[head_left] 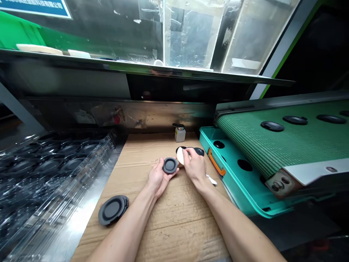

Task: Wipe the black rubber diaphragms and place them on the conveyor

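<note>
My left hand (157, 179) grips a round dark grey cap (170, 165) by its edge, its recessed face toward me. In my right hand (195, 164) a white round pad (180, 155) is pinched between thumb and fingers, just right of the cap. Black round parts (199, 151) lie on the cardboard (174, 222) behind my right hand, partly hidden by it. At the left edge of the cardboard sits a small stack of dark grey round caps (113, 210). A small white bottle with a metal top (180, 133) stands behind both hands.
On the right, a green conveyor belt (294, 142) carries several black round parts. Under its end sits a teal bin (245, 193) with an orange latch and a few black parts inside. Clear plastic trays (51, 171) of dark parts fill the left. A shelf edge (141, 68) crosses overhead.
</note>
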Motion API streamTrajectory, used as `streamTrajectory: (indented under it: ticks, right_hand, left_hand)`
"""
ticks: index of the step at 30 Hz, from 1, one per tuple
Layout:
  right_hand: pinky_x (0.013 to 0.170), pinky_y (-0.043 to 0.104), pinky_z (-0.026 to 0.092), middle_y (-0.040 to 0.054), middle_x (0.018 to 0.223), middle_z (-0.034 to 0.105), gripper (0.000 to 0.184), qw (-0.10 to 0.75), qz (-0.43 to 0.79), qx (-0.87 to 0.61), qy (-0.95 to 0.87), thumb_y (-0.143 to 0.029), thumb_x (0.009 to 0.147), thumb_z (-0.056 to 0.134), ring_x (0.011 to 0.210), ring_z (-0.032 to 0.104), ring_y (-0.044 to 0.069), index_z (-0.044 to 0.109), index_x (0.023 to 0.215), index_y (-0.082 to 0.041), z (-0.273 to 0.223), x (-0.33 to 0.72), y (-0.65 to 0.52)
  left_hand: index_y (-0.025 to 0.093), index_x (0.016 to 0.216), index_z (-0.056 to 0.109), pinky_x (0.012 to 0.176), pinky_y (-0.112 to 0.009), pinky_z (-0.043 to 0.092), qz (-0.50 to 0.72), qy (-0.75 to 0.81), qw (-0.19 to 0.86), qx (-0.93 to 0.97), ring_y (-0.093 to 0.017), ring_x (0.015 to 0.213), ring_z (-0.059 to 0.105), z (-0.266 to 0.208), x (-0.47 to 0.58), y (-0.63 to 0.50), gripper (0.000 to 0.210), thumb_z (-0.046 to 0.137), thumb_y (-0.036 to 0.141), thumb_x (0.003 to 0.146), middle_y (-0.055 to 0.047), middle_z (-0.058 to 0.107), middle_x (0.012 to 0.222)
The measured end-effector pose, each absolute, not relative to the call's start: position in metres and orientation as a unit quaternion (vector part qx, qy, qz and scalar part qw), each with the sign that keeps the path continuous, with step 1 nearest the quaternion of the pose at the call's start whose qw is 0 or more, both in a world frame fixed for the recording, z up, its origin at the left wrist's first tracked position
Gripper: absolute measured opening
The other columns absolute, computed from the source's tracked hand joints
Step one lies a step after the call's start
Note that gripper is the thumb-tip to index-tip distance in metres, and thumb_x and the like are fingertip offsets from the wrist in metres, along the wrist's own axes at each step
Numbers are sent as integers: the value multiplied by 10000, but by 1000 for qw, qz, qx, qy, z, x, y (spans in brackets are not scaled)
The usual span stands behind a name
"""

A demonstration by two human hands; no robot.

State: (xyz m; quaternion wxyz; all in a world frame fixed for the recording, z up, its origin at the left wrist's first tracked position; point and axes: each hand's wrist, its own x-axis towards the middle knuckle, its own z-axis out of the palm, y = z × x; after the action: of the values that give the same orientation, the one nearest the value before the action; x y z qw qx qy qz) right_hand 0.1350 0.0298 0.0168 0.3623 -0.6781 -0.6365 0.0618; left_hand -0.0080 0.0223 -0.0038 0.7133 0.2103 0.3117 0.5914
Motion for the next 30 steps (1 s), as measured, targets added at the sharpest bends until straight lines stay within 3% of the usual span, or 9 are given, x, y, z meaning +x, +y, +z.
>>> streamTrajectory:
  ticks: [3, 6, 15, 20, 24, 30]
  right_hand:
    - [699, 270, 412, 70, 885, 707, 360, 416, 97, -660, -618, -461, 976, 369, 837, 647, 212, 642, 1011, -230, 18, 149, 31]
    - [722, 262, 423, 59, 905, 708, 343, 431, 124, -630, -634, -443, 979, 364, 849, 652, 203, 628, 1016, -226, 16, 150, 28]
    - [653, 264, 379, 40, 821, 701, 296, 339, 141, -603, -708, -437, 950, 429, 791, 645, 205, 649, 942, -239, 0, 137, 20]
    - [670, 278, 405, 37, 856, 704, 311, 410, 167, -581, -683, -441, 955, 408, 801, 644, 208, 631, 990, -226, 9, 132, 12]
    - [713, 260, 452, 38, 967, 705, 323, 454, 235, -479, -713, -449, 940, 452, 848, 652, 187, 579, 1140, -228, 19, 115, -8]
    - [677, 288, 431, 66, 932, 706, 306, 383, 123, -524, -751, -419, 933, 460, 799, 657, 227, 589, 1136, -230, 13, 117, -8]
  left_hand:
    - [97, 987, 608, 788, -427, 572, 572, 319, 728, 204, -268, 989, 662, 2, -10, 21, 333, 391, 349, 976, -190, 629, 1195]
    - [101, 983, 607, 781, -414, 569, 563, 299, 746, 192, -251, 953, 660, 14, -12, 15, 337, 385, 354, 971, -180, 647, 1116]
    - [128, 939, 624, 888, -467, 543, 540, 327, 753, 185, -236, 984, 640, 38, -36, -29, 174, 470, 198, 897, -122, 660, 1056]
    - [84, 958, 623, 884, -422, 549, 530, 346, 753, 179, -281, 1010, 651, 33, -47, -44, 228, 457, 232, 906, -189, 655, 1089]
    - [95, 1024, 635, 928, -428, 527, 551, 333, 740, 194, -271, 1076, 624, 28, -45, -47, 238, 467, 222, 914, -181, 650, 1146]
    - [126, 1041, 633, 861, -431, 546, 572, 380, 673, 277, -269, 1067, 615, 27, -41, -65, 202, 556, 247, 900, -167, 635, 1173]
